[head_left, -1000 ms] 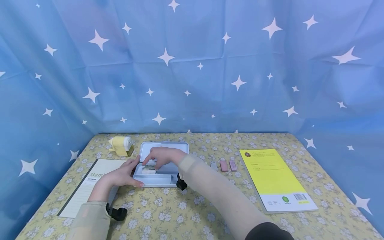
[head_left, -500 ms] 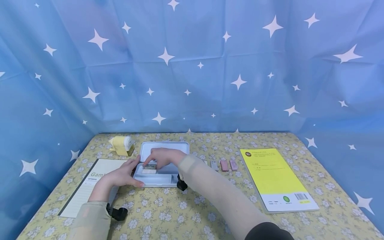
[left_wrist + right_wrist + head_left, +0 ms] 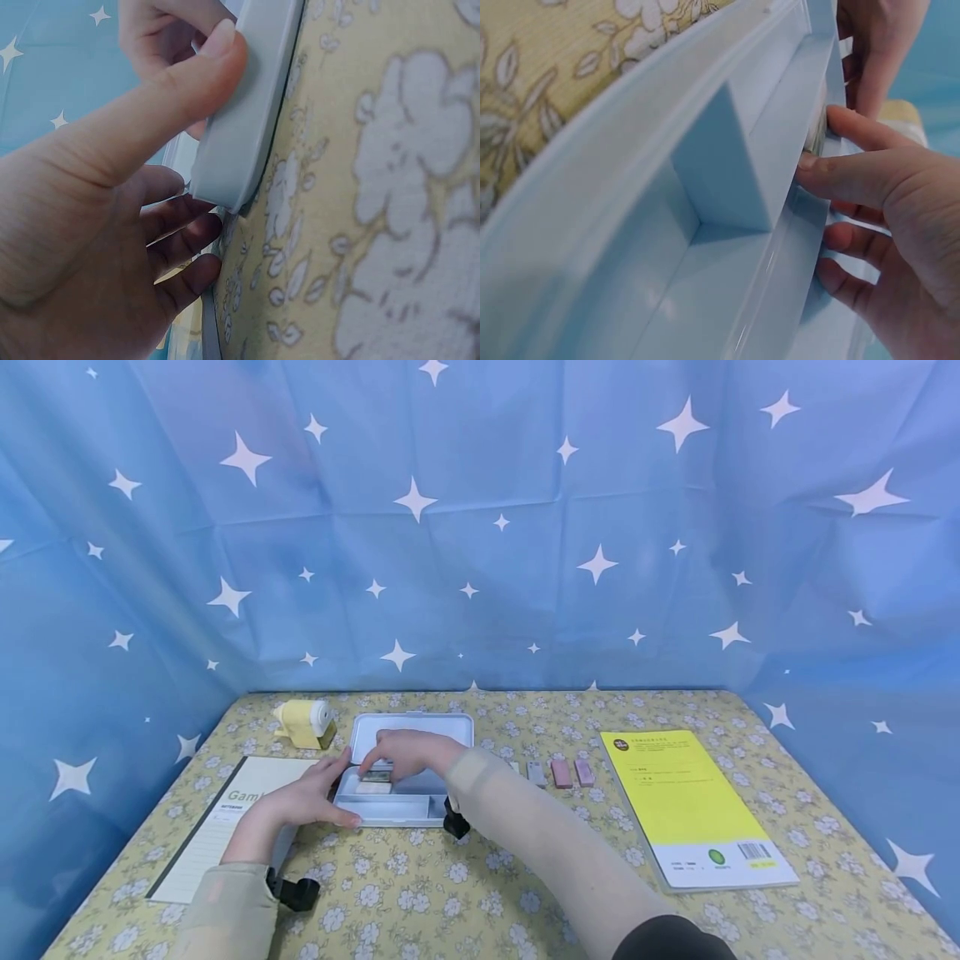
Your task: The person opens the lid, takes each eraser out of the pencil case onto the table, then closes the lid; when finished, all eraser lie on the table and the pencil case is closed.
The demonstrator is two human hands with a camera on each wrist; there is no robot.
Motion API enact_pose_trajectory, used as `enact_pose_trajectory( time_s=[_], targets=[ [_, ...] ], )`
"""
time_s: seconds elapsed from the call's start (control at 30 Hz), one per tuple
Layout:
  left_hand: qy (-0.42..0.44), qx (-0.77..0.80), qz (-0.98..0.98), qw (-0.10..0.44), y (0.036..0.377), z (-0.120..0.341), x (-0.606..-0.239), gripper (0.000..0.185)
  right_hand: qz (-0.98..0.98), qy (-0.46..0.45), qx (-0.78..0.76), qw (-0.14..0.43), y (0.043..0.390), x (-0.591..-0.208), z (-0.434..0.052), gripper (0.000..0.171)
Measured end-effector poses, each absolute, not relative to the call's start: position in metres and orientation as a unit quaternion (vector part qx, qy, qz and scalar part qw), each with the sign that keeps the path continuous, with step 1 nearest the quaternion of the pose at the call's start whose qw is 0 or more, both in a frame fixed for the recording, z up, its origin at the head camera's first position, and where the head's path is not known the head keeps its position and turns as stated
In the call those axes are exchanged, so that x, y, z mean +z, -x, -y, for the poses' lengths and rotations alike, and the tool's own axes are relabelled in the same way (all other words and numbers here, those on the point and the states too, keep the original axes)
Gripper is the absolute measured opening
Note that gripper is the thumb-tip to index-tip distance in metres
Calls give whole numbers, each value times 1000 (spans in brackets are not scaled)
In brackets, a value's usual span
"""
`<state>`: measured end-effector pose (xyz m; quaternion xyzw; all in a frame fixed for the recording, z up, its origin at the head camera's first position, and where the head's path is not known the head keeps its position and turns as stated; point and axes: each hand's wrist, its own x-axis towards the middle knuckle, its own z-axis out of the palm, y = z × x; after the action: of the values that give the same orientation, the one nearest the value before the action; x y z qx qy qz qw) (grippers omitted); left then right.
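A light blue pencil case [image 3: 386,811] lies with its lid raised at the back, left of the table's middle. My left hand [image 3: 300,797] grips its left end, with the thumb on the front wall and the other fingers spread toward the back, as the left wrist view shows. Reaching into the rear compartment, my right hand [image 3: 408,752] pinches a small eraser with a greenish label [image 3: 379,777] between thumb and index finger. A white block [image 3: 373,788], like an eraser, lies just in front of it. The right wrist view shows the case's divider [image 3: 724,161] close up.
A yellow pencil sharpener [image 3: 303,724] stands behind my left hand, and a notebook [image 3: 217,827] lies partly under that arm. Right of the case are grey [image 3: 536,774], pink [image 3: 561,774] and purple [image 3: 583,772] erasers. A yellow book [image 3: 682,793] lies farther right.
My right fingers have shifted very slightly at the eraser inside the case. The left hand and the pencil case stay in place.
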<state>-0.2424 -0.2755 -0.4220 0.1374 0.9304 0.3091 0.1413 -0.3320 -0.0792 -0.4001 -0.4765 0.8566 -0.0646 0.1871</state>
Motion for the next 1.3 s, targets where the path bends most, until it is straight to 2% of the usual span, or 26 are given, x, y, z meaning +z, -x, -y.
enact_pose_trajectory(
  time_s=[0.17,0.47,0.8,1.3],
  targets=[
    [-145,308,-929,143,242,274,-422,123,-857,479,-52,180,329,-396,74,47],
    [-136,306,-930,150,241,276,-421,123,-861,480,-37,165,327,-383,54,45],
    [-117,306,-931,159,238,272,-418,124,-865,464,-83,175,324,-376,19,47],
    [-124,315,-927,160,238,273,-420,124,-863,457,-153,152,310,-375,-42,44]
  ],
)
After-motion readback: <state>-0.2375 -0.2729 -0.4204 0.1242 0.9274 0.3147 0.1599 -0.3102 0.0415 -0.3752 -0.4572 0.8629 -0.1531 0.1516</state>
